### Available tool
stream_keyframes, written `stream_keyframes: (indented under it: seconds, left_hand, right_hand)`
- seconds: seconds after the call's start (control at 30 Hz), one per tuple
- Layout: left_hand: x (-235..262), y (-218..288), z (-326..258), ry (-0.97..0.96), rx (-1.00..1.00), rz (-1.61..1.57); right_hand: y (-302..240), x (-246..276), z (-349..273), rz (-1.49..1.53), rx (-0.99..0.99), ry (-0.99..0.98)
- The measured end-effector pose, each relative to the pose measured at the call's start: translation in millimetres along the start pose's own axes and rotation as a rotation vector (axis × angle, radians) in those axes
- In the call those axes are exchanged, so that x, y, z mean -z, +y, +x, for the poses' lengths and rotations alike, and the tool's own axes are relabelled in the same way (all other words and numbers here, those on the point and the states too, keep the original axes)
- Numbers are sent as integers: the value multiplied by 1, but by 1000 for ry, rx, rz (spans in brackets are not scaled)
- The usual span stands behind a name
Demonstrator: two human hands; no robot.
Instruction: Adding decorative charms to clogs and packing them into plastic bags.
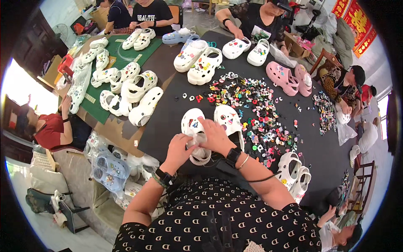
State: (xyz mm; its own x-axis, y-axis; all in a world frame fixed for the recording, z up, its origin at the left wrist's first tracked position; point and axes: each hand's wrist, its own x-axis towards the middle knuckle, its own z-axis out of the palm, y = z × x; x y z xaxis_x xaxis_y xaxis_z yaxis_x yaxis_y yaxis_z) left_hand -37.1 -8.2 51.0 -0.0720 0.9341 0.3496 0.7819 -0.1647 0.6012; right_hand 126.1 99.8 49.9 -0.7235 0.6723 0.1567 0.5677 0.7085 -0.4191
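A white clog (192,117) with colourful charms on its toe lies in front of me on the black table. My left hand (178,150) grips its side near the foot opening. Over the top of the same clog, my right hand (217,137) has its fingers on the upper near the charms. Some translucent whitish material shows at the opening between my thumbs; I cannot tell what it is. Touching distance to the right, a second white clog (228,118) carries several charms, its heel partly behind my right hand.
A heap of loose charms (260,113) spreads to the right. Decorated white clogs (204,67) and pink clogs (282,77) stand farther back; another white pair (289,168) is near my right elbow. Left is a green mat (98,111) with more clogs. Several people sit around the tables.
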Motion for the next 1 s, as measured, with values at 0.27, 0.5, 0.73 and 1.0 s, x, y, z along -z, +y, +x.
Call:
stream_keyframes:
  seconds: [0.27,0.5,0.73,1.0]
  left_hand:
    - [1,-2,-1,-182,-64,19]
    - [-8,13,18,111,201,299]
    - [-39,-24,22,3,288,-35]
    - [-51,-23,31,-95,283,121]
  right_hand:
    - [-9,-10,8,117,-184,-65]
    - [-4,-9,0,166,-152,-55]
    - [3,3,-23,354,6,-125]
    - [2,-8,-28,329,13,-137]
